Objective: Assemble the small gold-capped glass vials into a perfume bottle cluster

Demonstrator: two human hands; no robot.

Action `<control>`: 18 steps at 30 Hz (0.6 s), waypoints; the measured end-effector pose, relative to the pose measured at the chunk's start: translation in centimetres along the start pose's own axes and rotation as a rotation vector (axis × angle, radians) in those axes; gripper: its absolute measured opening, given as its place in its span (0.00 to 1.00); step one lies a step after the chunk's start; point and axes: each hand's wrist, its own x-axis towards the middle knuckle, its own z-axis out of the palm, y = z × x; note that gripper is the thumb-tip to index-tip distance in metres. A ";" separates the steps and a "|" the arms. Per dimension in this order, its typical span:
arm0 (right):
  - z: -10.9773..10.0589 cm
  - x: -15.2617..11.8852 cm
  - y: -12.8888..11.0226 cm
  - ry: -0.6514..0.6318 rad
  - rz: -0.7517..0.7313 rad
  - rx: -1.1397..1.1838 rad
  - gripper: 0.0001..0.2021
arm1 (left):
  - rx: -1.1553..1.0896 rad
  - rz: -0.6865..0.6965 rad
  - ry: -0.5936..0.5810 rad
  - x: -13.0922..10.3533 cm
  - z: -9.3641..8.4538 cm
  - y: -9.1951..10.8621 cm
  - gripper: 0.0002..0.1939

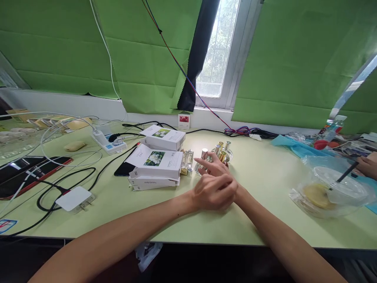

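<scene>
My left hand (214,192) lies over my right wrist with its fingers curled and closed; what they hold, if anything, is hidden. Beyond it, my right hand (216,166) reaches among small glass bottles with gold and silver caps (226,147). Its index finger is stretched out beside a silver-capped bottle (204,152), and its fingers are apart. Left of the hands, white boxes with a flower picture (169,160) are stacked on a dark phone (125,168). More clear bottles (190,161) lie against the boxes' right side.
A power strip (110,144), cables and a white charger (75,198) are at the left, with a red-edged tablet (35,173). A bagged plastic bowl (338,182) stands at the right, near another person's hand (368,165). Behind are green curtains (294,70).
</scene>
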 end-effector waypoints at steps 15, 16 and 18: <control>-0.8 -0.3 -1.1 -0.065 -0.021 0.143 0.16 | 0.012 -0.869 0.163 0.4 0.0 -2.6 0.17; -0.7 -0.3 -1.0 -0.059 -0.023 0.148 0.17 | -0.012 -0.911 0.166 0.3 0.1 -2.7 0.17; -0.4 -0.3 -0.9 -0.042 -0.023 0.158 0.18 | -0.083 -0.997 0.185 0.1 0.3 -3.0 0.15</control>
